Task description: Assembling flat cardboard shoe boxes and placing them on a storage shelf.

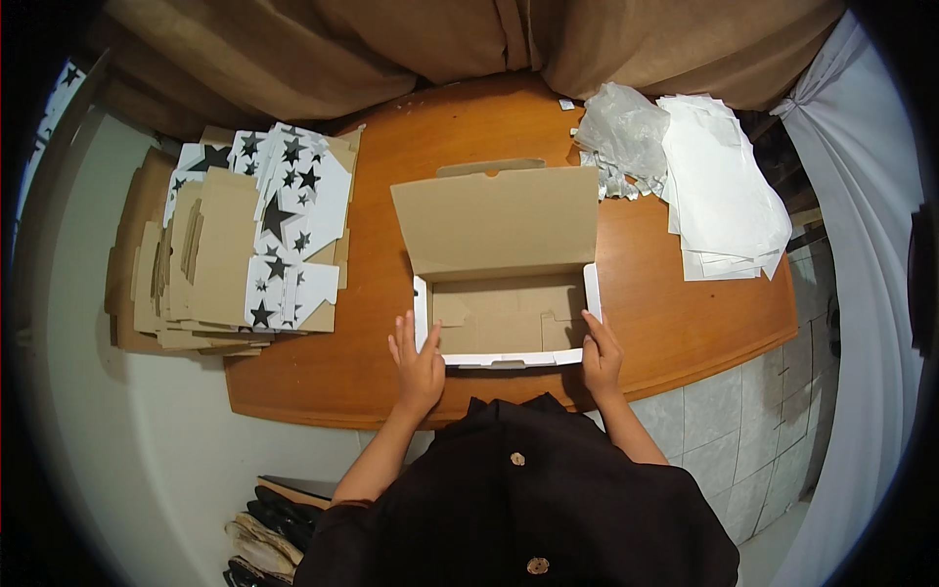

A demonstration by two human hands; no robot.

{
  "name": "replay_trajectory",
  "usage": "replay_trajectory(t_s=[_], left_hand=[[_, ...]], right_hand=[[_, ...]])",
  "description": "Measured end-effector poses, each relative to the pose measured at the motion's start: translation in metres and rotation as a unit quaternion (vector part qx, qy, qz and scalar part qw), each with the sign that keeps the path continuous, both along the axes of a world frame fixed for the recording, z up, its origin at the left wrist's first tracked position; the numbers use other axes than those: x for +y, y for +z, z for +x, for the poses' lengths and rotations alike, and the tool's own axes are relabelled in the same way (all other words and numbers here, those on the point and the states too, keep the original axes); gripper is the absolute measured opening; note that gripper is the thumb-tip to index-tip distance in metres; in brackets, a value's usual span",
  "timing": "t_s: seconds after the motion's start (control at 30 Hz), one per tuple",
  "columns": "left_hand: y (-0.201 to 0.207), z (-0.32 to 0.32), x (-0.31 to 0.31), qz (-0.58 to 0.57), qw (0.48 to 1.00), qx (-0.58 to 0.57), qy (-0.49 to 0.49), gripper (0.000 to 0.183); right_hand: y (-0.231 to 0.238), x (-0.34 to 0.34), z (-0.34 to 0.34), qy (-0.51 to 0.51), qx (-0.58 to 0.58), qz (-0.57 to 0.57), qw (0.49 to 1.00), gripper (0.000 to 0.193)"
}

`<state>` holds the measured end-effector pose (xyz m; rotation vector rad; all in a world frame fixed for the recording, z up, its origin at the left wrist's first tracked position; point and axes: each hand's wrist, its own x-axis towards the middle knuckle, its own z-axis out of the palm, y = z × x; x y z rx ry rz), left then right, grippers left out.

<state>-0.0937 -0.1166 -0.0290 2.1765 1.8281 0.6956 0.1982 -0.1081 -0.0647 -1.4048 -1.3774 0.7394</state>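
Note:
In front of me on the table is an open cardboard box point(499, 318), brown inside, with white outer walls. Its brown lid point(499, 220) stands raised at the far side, a narrow tuck flap along its top edge. My left hand point(419, 370) grips the near left corner, thumb over the wall and fingers spread along the outside. At the near right corner, my right hand point(603, 357) grips the side wall with its fingers bent around it. Only flat panels and folded tabs show inside the box.
Flat cardboard pieces point(220, 245), some white with black stars, are piled at the left of the wooden table point(381, 382). A crumpled clear plastic bag point(623, 127) and white paper sheets point(719, 196) lie at the far right. Brown cloth point(469, 44) hangs behind; shoes point(269, 533) sit lower left.

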Motion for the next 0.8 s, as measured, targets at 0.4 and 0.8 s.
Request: replay_trajectory(t_s=[0.4,0.8], left_hand=[[-0.054,0.099,0.112,-0.001,0.804,0.173,-0.569,0.047],[-0.061,0.097,0.136,-0.134,0.778,0.198,-0.581,0.05]], right_hand=[[0.002,0.003,0.004,0.012,-0.006,0.037,0.999,0.034],[0.001,0.004,0.012,-0.037,-0.071,0.081,0.994,0.034]])
